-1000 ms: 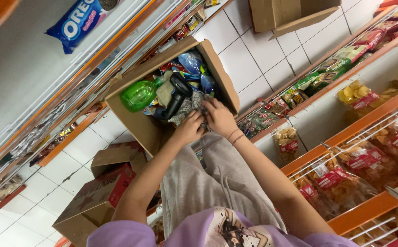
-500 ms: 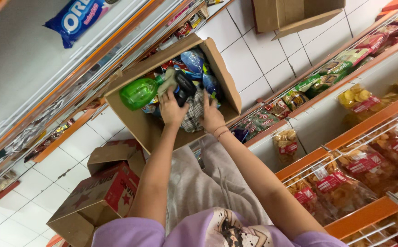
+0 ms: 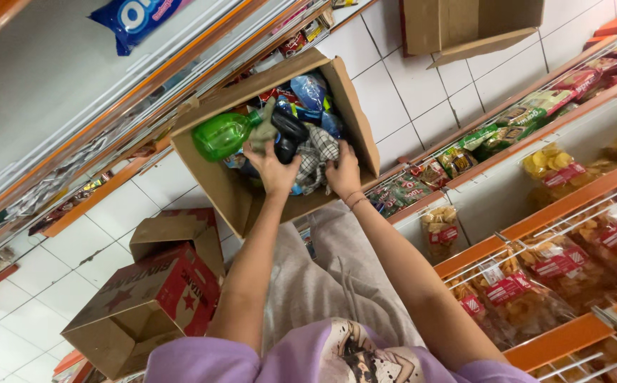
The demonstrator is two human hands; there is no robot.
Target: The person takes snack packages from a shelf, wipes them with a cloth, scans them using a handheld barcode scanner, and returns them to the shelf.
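Both arms outstretched, left hand point(image 3: 274, 168) fingers curled, right hand point(image 3: 342, 172) gripping

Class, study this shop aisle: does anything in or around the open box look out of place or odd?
Yes. In the box a green spray bottle and a checked cloth lie among snack packets: cleaning items mixed with food. The left hand and right hand rest on them. Another box lies tipped on the floor.

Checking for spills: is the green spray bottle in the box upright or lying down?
Lying down: the green spray bottle rests on its side in the cardboard box, beside the left hand.
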